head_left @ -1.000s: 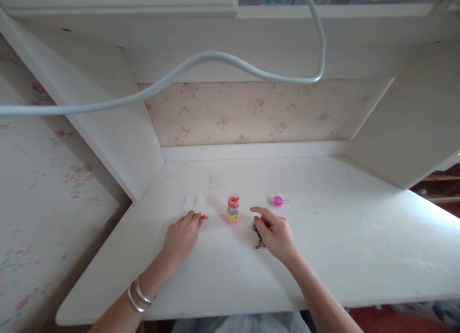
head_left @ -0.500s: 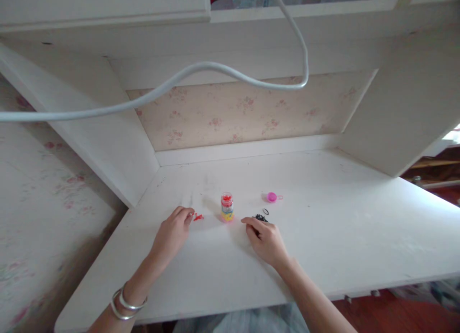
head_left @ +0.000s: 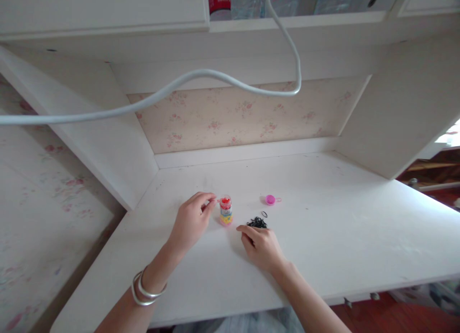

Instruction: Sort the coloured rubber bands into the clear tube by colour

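My left hand (head_left: 192,217) is closed in a pinch on small red rubber bands (head_left: 217,200), held at the mouth of a small clear jar (head_left: 226,213). The jar stands upright and uncapped, with red bands near its top and yellow ones lower down. My right hand (head_left: 264,249) rests on the desk to the right of the jar, its fingers loosely curled, with nothing seen in them. Just beyond its knuckles lies a pile of black rubber bands (head_left: 257,222), partly hidden by the hand. A single black band (head_left: 264,214) lies apart from the pile.
A pink cap (head_left: 270,200) with a loop lies behind the black bands. All this is on a white desk (head_left: 341,227) with side panels and a shelf overhead. A white cable (head_left: 201,74) hangs across the upper view. Bottles (head_left: 247,2) stand on the shelf.
My left hand has moved right and up from the small red pile to the jar's mouth, carrying red bands. My right hand has barely moved. The view has shifted slightly.
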{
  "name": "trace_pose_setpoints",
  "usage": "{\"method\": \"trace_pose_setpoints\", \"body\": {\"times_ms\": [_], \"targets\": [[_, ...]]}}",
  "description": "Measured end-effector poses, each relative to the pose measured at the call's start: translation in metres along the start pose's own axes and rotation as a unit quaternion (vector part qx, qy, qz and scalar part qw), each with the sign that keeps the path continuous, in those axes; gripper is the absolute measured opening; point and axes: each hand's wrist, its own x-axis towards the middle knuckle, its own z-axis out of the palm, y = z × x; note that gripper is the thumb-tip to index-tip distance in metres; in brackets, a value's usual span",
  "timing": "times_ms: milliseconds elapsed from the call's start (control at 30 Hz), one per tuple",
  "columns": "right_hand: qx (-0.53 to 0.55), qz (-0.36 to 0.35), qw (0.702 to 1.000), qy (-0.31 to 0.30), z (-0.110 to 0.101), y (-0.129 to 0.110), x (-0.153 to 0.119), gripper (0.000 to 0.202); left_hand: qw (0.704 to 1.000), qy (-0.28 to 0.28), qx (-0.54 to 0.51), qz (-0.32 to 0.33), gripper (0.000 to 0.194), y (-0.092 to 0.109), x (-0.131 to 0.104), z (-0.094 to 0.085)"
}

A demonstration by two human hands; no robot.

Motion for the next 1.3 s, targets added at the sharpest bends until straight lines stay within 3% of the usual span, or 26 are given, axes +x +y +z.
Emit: {"method": "trace_pose_setpoints", "body": {"times_ms": [300,400,567,700,867,967,1067,1167,1300], "targets": [[-0.004,-0.004,1.0,-0.01,-0.002,0.0,0.001,0.029,0.999,-0.023,0.038,-0.004,0.017,0.006,0.018,0.018],[-0.004,-0.009,1.0,-0.007,-0.002,0.0,0.001,0.029,0.999,-0.037,0.04,-0.005,0.019,0.005,0.019,0.018],[-0.004,-0.011,1.0,-0.011,-0.002,0.002,0.001,0.029,0.999,-0.003,0.032,-0.002,0.023,0.0,0.018,0.007],[-0.006,-0.017,1.0,-0.009,-0.002,0.002,0.0,0.028,0.999,0.01,0.038,-0.031,0.024,-0.016,0.007,-0.001],[-0.01,-0.034,0.999,-0.012,0.002,0.001,0.0,0.029,0.988,-0.055,0.077,-0.121,0.021,-0.063,-0.018,-0.002],[-0.019,-0.051,0.998,-0.04,0.006,-0.015,0.0,0.03,0.978,-0.071,0.062,-0.185,0.021,-0.093,-0.031,0.002],[-0.044,-0.034,0.994,-0.098,0.014,-0.047,0.006,0.028,0.973,-0.064,0.045,-0.217,0.026,-0.113,-0.039,0.005],[-0.1,0.0,0.983,-0.155,0.03,-0.078,0.02,0.023,0.972,-0.072,0.032,-0.222,0.028,-0.122,-0.042,0.007],[-0.183,0.039,0.961,-0.203,0.06,-0.097,0.049,0.038,0.974,-0.11,0.013,-0.196,0.019,-0.122,-0.049,0.007]]}}
